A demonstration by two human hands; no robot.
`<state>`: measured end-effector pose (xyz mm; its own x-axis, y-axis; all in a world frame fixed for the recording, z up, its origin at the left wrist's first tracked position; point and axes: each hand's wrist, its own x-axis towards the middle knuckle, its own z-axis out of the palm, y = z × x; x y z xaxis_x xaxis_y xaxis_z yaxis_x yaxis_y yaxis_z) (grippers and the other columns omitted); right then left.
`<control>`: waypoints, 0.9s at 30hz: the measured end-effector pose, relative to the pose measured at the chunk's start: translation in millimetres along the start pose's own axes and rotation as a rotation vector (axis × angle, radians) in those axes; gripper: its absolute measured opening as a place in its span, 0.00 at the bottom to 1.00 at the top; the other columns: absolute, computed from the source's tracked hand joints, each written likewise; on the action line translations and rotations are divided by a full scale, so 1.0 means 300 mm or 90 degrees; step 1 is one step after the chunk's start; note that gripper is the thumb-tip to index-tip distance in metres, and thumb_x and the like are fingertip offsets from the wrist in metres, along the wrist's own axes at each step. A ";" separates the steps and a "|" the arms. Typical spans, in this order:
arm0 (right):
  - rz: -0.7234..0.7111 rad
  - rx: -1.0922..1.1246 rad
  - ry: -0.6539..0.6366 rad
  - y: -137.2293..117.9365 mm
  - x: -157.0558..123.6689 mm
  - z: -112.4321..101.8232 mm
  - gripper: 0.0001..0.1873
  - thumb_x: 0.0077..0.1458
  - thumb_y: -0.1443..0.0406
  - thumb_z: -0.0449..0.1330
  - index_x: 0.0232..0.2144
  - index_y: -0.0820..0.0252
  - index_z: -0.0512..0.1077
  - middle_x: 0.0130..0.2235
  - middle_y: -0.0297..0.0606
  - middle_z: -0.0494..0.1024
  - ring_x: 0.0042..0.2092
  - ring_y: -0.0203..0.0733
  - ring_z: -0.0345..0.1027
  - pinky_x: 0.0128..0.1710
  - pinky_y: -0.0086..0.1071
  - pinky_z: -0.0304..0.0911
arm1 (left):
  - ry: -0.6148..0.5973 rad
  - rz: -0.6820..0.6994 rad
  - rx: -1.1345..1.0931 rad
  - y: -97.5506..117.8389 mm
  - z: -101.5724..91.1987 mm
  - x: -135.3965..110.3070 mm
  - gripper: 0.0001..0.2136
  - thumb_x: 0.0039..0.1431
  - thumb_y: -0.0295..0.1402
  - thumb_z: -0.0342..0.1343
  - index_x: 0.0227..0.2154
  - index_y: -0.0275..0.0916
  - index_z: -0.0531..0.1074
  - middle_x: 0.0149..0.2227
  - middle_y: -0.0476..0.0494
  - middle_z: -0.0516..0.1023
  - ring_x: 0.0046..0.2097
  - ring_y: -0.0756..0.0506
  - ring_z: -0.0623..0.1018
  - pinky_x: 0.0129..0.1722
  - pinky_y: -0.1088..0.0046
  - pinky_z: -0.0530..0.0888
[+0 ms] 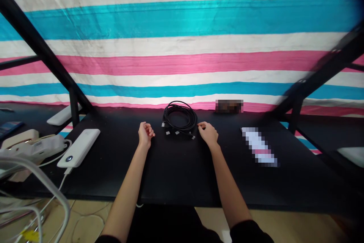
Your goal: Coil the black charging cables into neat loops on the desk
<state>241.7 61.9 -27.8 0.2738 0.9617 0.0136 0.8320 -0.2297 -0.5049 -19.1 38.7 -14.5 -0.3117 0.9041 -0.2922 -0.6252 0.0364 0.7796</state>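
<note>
A coil of black cables [182,127] lies on the black tabletop in front of me, with several pale flat plugs at its near edge. My left hand [146,134] rests left of the coil, apart from it, palm turned inward, fingers loosely curled around nothing. Close to the coil's right edge is my right hand [208,134], knuckles up and fingers bent. Its fingertips sit right beside the cables; whether they touch is hard to tell. No held object shows in either hand.
A white power bank [81,147] with a cable stands left. Beyond it are a power strip [48,145] and another white block [60,115]. A blurred phone-like object [259,146] lies right; a blurred dark item [229,106] sits behind. Black frame bars [42,47] flank a striped sheet [182,19].
</note>
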 end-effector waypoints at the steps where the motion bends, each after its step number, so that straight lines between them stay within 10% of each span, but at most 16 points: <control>1: 0.000 0.001 0.000 0.001 0.000 0.000 0.12 0.55 0.62 0.53 0.40 0.50 0.74 0.41 0.35 0.75 0.42 0.44 0.69 0.39 0.33 0.60 | -0.002 -0.002 -0.001 0.001 0.001 -0.001 0.11 0.50 0.35 0.47 0.16 0.39 0.60 0.10 0.57 0.55 0.11 0.56 0.54 0.13 0.80 0.56; 27: 0.013 0.008 -0.001 -0.004 -0.001 -0.002 0.11 0.54 0.59 0.55 0.38 0.52 0.74 0.40 0.35 0.76 0.42 0.43 0.70 0.37 0.32 0.60 | -0.021 -0.005 -0.013 0.004 0.001 0.002 0.11 0.49 0.36 0.47 0.16 0.39 0.60 0.11 0.58 0.54 0.11 0.55 0.54 0.12 0.79 0.57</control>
<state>240.9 61.7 -26.8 0.2896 0.9571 0.0028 0.8206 -0.2468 -0.5154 -19.7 39.4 -13.6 -0.2832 0.9175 -0.2791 -0.6416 0.0351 0.7663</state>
